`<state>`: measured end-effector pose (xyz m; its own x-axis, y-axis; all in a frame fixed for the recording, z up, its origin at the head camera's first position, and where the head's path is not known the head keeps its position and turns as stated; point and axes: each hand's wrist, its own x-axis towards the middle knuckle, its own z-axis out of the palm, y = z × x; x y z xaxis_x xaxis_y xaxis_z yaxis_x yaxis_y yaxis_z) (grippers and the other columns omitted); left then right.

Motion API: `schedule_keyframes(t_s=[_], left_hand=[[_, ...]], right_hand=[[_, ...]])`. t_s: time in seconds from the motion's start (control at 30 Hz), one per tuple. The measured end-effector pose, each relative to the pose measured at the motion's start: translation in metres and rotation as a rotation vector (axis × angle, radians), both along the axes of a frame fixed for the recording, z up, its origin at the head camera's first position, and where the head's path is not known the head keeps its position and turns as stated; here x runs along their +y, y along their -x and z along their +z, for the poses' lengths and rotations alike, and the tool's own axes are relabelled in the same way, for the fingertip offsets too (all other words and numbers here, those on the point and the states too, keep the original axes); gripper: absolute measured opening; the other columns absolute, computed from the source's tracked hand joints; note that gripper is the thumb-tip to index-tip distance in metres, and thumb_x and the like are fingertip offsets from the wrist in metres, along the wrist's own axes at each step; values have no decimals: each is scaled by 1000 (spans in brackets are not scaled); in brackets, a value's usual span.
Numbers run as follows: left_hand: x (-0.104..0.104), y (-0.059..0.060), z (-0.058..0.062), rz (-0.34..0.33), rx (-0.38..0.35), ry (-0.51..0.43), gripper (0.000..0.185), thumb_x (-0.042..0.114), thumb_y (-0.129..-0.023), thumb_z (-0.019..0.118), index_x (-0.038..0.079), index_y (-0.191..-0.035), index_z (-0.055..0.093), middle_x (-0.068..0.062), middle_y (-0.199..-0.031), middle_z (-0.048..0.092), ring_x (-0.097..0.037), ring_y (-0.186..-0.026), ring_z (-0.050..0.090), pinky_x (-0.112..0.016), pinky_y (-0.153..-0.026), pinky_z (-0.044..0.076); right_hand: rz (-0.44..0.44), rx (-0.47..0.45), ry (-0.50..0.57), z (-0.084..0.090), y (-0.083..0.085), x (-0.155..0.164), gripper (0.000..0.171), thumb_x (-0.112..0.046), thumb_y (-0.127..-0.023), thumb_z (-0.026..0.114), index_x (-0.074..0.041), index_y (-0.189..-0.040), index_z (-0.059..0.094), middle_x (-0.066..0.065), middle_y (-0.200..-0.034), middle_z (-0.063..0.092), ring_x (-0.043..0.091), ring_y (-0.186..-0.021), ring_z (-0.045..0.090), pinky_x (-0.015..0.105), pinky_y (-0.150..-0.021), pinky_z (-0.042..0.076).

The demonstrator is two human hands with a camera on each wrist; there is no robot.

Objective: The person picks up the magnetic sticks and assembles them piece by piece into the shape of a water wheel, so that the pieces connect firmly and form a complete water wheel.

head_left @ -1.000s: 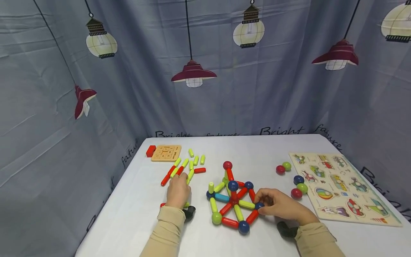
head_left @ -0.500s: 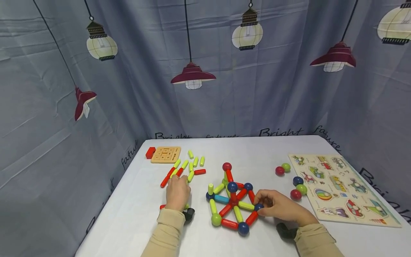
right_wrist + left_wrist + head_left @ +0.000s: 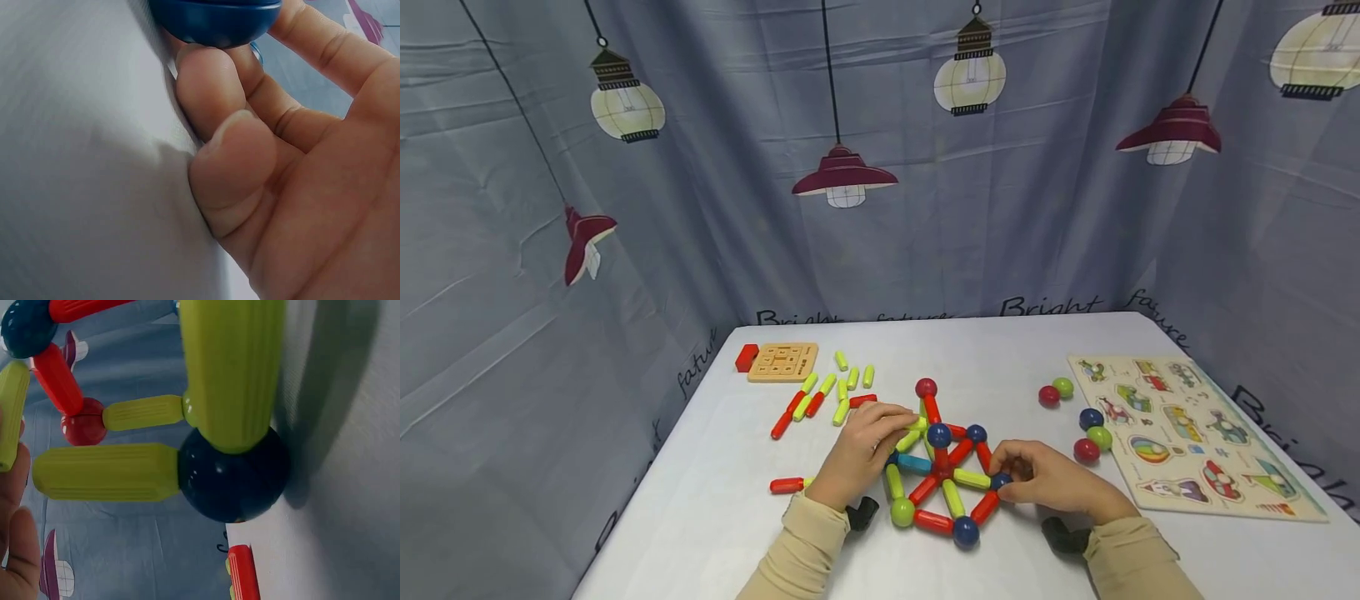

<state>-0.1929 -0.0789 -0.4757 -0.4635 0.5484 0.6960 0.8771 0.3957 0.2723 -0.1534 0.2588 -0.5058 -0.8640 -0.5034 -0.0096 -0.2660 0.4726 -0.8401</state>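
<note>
The left hand has come away from the loose sticks near the tabletop's far left corner and now sits at the left side of the ball-and-stick frame. Its fingers curl round a yellow-green stick at the frame's upper left. The right hand has stayed where it was, at the frame's right side, its fingertips pinching a dark blue ball.

The frame lies flat near the middle of the white tabletop, towards the near edge. It is a wheel of stubby, ribbed plastic rods in red, yellow-green and one light blue, joined by glossy balls. A red rod rises from it to a red ball at the top. In the left wrist view, a dark blue ball rests on the cloth with two ribbed yellow-green rods meeting it. The fingers show only at the left edge of that view, just beside one rod.

In the right wrist view the fingers press against the underside of a shiny blue ball, with the thumb tucked against the cloth.

Five loose balls lie to the right of the frame, between it and a wooden picture puzzle board along the right edge. A small tan board with a red block lies at the far left corner.
</note>
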Motion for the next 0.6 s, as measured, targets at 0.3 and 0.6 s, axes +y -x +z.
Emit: schedule_keyframes(t_s=[0.3, 0.6], left_hand=[[1, 0, -4, -29, -29, 50, 31, 7, -97, 69, 17, -127, 71, 5, -126, 69, -10, -119, 59, -26, -100, 51], [3, -4, -3, -24, -58, 49, 31, 11, -100, 67, 18, -130, 70, 10, -129, 67, -9, -121, 59, -26, -101, 52]], right_hand=[[-11, -15, 10, -1, 0, -1, 23, -17, -88, 78, -13, -108, 66, 7, -92, 58, 17, -82, 52, 27, -65, 41], [-19, -40, 24, -1, -1, -1, 24, -16, -88, 78, -12, -108, 66, 8, -93, 58, 18, -83, 52, 27, -66, 40]])
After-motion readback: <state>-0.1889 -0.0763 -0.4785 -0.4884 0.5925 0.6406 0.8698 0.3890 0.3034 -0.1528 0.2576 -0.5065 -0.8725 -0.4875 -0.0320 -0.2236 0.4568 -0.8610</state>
